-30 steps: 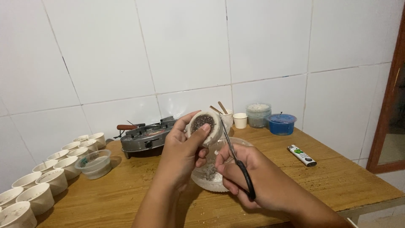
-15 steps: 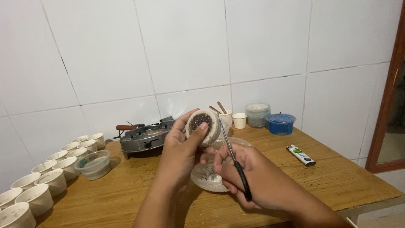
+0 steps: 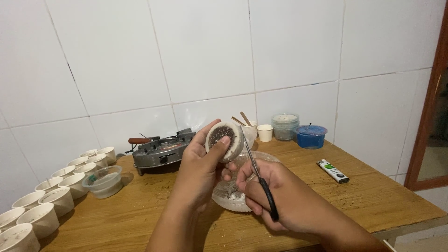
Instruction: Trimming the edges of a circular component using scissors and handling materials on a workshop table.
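My left hand [image 3: 198, 170] holds up a small white round cup [image 3: 225, 141] tilted on its side, its dark speckled filling facing me. My right hand [image 3: 273, 198] grips black-handled scissors [image 3: 259, 176], whose blades point up and touch the cup's right rim. Both hands hover over a clear glass bowl [image 3: 233, 198] with white bits inside, standing on the wooden table [image 3: 364, 186].
A row of several small white cups [image 3: 44, 198] lines the table's left side, with a clear plastic bowl [image 3: 103, 181] and a grey metal stove [image 3: 161, 150] beside them. At the back stand small cups with sticks [image 3: 249, 128], a clear tub [image 3: 284, 126] and a blue tub [image 3: 310, 136]. A lighter [image 3: 332, 170] lies right.
The hands have stayed almost in place. The scissors have shifted slightly along the cup's rim and my right hand has dropped a little.
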